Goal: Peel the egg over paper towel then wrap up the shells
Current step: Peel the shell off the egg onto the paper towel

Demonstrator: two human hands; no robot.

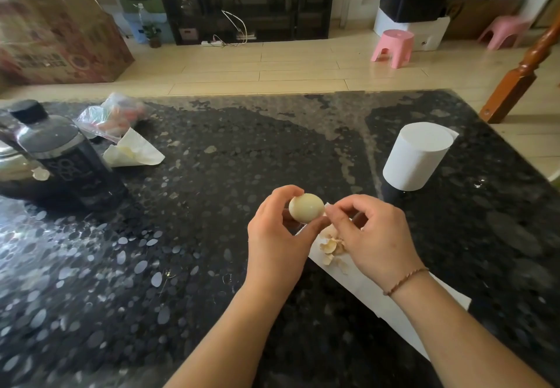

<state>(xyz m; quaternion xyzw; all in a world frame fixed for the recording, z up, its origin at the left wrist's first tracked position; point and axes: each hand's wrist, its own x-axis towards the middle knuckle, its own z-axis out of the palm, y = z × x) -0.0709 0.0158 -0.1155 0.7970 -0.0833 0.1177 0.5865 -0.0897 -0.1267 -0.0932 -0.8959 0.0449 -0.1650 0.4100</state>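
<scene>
My left hand (277,236) grips the egg (306,207) mid-frame, long axis pointing right toward my right hand (369,236), whose fingers (333,210) pinch at its end above the shells (331,245) on the paper towel (372,293).

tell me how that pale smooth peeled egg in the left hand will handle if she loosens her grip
The pale smooth peeled egg looks glossy, so it is probably slippery between the left hand fingertips. Its rounded shape suggests it would roll if set on the dark speckled countertop. With its shell lying as fragments on the white paper towel, it would likely dent under a hard squeeze.
</scene>
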